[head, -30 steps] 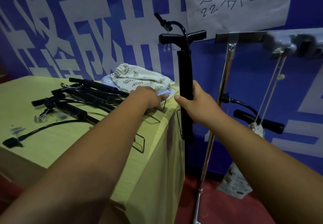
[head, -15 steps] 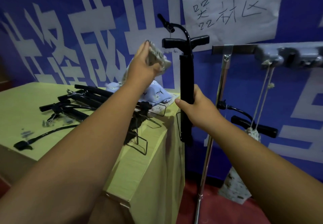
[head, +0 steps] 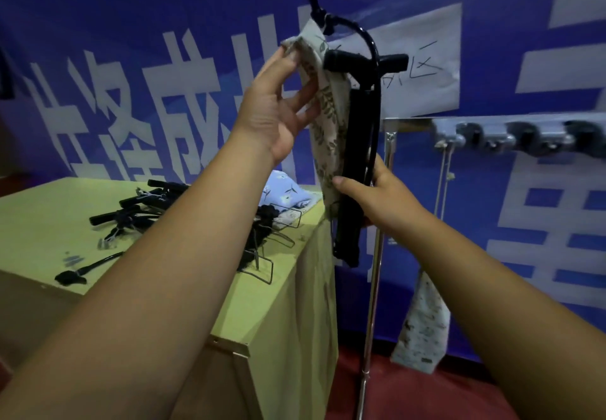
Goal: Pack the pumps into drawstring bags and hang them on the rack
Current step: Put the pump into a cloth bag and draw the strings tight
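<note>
Left hand (head: 278,108) pinched the limp, probably light drawstring bag (head: 324,114) by its mouth while right hand (head: 377,196) gripped the stiff pump (head: 359,144) mid-barrel, likely the steadiest hold.

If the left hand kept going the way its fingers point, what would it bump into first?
Likely the pump's handle: the left hand, pinching the leaf-print bag, points up and right toward it. Depth is unclear, so it might pass in front.
</note>
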Motion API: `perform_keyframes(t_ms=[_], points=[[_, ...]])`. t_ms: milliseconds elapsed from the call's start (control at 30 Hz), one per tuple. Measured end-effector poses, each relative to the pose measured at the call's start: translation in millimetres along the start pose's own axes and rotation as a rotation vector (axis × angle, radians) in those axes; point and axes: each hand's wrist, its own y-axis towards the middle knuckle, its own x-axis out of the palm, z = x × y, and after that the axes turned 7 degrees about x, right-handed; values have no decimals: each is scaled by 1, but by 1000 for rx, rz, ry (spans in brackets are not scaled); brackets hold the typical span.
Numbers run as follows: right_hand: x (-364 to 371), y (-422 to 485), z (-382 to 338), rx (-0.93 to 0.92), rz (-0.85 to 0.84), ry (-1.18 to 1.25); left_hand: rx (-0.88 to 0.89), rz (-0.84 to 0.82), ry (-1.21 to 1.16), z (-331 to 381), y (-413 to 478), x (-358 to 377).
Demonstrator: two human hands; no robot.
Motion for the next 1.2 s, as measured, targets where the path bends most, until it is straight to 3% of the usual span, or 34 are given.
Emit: perform_keyframes(t_ms=[167,367,533,700,1033,1100,1200], points=[[-5,-28,2,-17,59,-23,-86,53,-61,-14,-28,7],[-1,-66,30,91,91,4,-278,159,442,-78,-93,-23],[10,-96,70,190,93,4,-502,6,668,-136,-177,-52],[24,-122,124,265,41,-3,-732,89,642,-179,-233,-75],[32,-165,219,314,-101,-301,-657,244,865,-236,-275,-121],[32,-171,230,345,-104,-240,-676,238,828,-249,-282,-129],[36,-177,246,410,-115,-134,-828,302,535,-267,-293,-137]])
